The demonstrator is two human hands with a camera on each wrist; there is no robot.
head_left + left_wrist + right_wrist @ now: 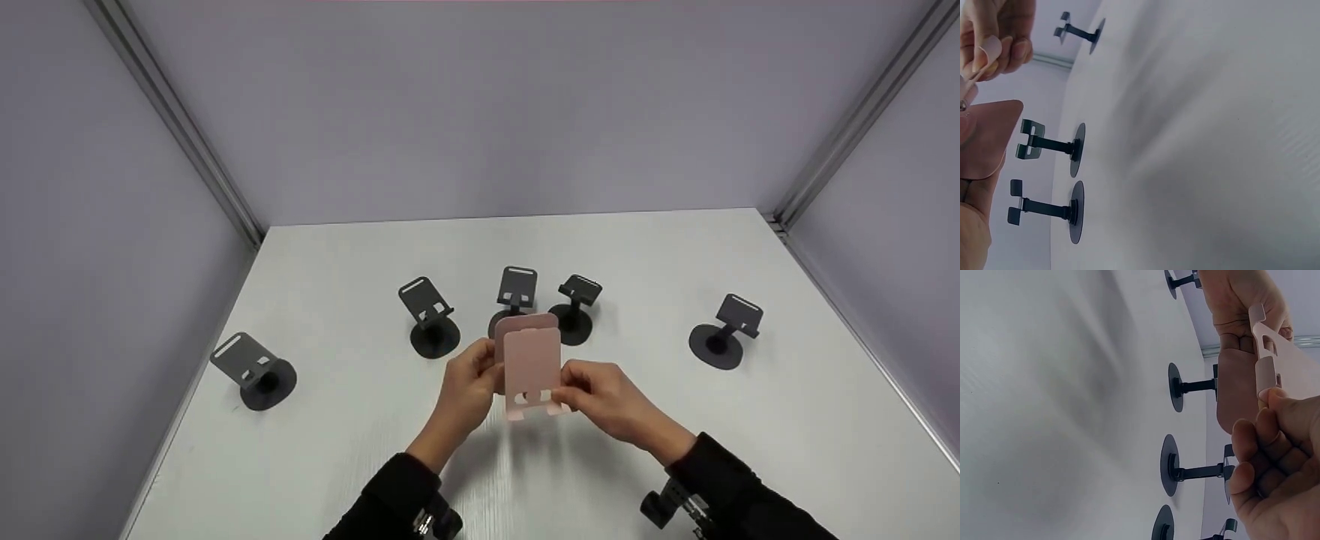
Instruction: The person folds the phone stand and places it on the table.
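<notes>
A pink phone stand (pixel 531 367) is held above the white table (pixel 750 450) at the centre, its plate facing me and its round base behind. My left hand (pixel 486 373) grips its left edge and base. My right hand (pixel 571 391) pinches the plate's lower right corner. In the left wrist view the pink base (pixel 988 138) lies against my left hand (pixel 974 236), with the right hand (pixel 999 34) above. In the right wrist view my right hand (pixel 1266 439) pinches the slotted pink plate (pixel 1275 360), with the left hand (pixel 1241 304) behind it.
Several black phone stands sit upright on the table: one at far left (pixel 251 371), three behind the hands (pixel 430 319) (pixel 516 292) (pixel 574 307), one at right (pixel 726 330). Grey walls with metal corner rails (pixel 180 127) enclose the table on three sides.
</notes>
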